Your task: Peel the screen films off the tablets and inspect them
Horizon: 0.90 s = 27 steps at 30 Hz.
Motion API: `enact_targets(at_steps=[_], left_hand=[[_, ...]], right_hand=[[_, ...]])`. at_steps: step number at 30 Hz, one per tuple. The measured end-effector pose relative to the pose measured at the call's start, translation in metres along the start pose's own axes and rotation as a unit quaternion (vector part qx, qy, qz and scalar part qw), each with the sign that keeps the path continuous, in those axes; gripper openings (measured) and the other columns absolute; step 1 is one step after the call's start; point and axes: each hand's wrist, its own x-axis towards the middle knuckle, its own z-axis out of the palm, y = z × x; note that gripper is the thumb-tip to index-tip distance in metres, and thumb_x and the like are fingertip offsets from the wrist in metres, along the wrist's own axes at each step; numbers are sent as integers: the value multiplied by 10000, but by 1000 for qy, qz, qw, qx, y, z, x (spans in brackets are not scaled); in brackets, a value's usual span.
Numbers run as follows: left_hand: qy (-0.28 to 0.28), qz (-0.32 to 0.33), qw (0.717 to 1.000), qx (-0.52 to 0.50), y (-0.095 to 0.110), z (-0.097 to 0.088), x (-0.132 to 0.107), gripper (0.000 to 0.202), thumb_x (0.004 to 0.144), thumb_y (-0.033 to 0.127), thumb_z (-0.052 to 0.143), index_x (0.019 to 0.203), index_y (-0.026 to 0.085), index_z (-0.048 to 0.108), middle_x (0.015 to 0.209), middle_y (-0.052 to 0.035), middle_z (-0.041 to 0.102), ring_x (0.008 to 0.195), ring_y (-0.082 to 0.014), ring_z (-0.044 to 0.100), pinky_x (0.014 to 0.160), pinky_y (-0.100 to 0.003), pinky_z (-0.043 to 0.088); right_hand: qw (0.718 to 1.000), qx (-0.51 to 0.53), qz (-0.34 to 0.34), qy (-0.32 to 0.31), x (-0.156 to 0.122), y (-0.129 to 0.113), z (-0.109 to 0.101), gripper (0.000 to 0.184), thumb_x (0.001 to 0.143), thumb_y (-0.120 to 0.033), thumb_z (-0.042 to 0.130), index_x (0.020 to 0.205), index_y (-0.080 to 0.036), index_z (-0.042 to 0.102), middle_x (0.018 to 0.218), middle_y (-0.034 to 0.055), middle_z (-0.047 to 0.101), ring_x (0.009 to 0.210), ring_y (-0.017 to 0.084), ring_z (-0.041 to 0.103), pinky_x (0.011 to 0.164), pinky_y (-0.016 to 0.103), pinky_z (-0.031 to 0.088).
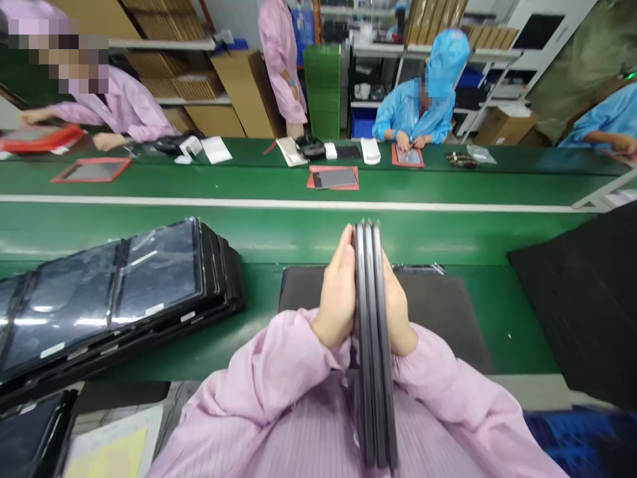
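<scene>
Now, grip: my left hand and right hand — flattened — clasp three dark slabs upright between them.
Blue crate: lower right, contents unclear.
Open room: desk between mat and stacked tablets.

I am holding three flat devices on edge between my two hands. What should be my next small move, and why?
Probably lower the devices gently toward the dark mat, with both palms pressed on them. The left hand and right hand press the outer faces from opposite sides, and the mat lies just beyond, on the green bench.
</scene>
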Motion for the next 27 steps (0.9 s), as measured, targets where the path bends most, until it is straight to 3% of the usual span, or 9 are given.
enact_targets(at_steps=[5,11,16,19,20,21,23,25,27], left_hand=[[44,-91,994,-51,-21,6,22,365,942,250,371,1253,135,521,1353,-44,514,1249,-123,468,1061,-207,346],[44,-117,991,-56,-31,5,26,368,947,240,361,1261,110,502,1351,-55,516,1232,-120,485,1040,-194,366],[18,-121,990,-73,-45,3,27,381,946,271,356,1284,142,475,1374,-48,493,1258,-132,459,1054,-225,358],[23,-128,990,-60,-54,0,27,396,925,289,406,1293,156,463,1406,-55,455,1283,-142,430,1070,-236,335],[24,-131,989,-57,-57,-2,27,406,915,294,424,1298,162,457,1407,-54,453,1289,-146,423,1071,-241,333],[16,-137,989,-54,-59,-4,27,420,905,300,443,1304,167,450,1403,-55,459,1289,-154,424,1070,-251,337],[-17,-146,988,-48,-65,-9,28,449,881,311,488,1306,174,448,1385,-64,479,1276,-175,443,1063,-276,351],[-42,-146,987,-53,-74,-18,30,464,839,287,551,1284,180,471,1399,-68,462,1289,-179,427,1073,-275,332],[-47,-161,982,-81,-85,-31,34,450,787,244,609,1224,178,523,1417,-75,438,1317,-173,386,1094,-264,286]], right_hand=[[991,38,126,32,14,26,-1,476,909,-438,384,1323,-220,471,1366,2,475,1311,180,370,1130,379,272],[988,48,146,30,15,34,-3,471,923,-432,353,1318,-200,463,1374,11,466,1303,159,381,1127,350,288],[993,-82,87,11,12,46,-14,495,948,-338,280,1414,-170,297,1454,59,349,1327,159,342,1095,342,345],[970,-230,-62,-41,11,40,-33,519,941,-204,245,1455,-204,173,1479,92,293,1333,178,332,1076,388,367],[939,-299,-142,-91,11,33,-40,518,931,-157,251,1442,-234,217,1475,87,303,1347,195,304,1087,431,340],[886,-373,-228,-158,11,22,-46,511,921,-117,271,1412,-255,293,1465,80,324,1361,217,272,1096,483,304],[732,-493,-366,-295,13,-2,-56,436,906,-83,334,1287,-242,474,1421,79,395,1360,272,265,1081,564,272],[589,-548,-450,-388,16,-24,-61,303,904,-85,374,1085,-178,597,1290,103,532,1267,284,413,1047,548,331],[507,-562,-496,-426,23,-39,-65,255,904,-75,377,894,-143,623,1085,106,643,1107,253,554,1007,480,404]])
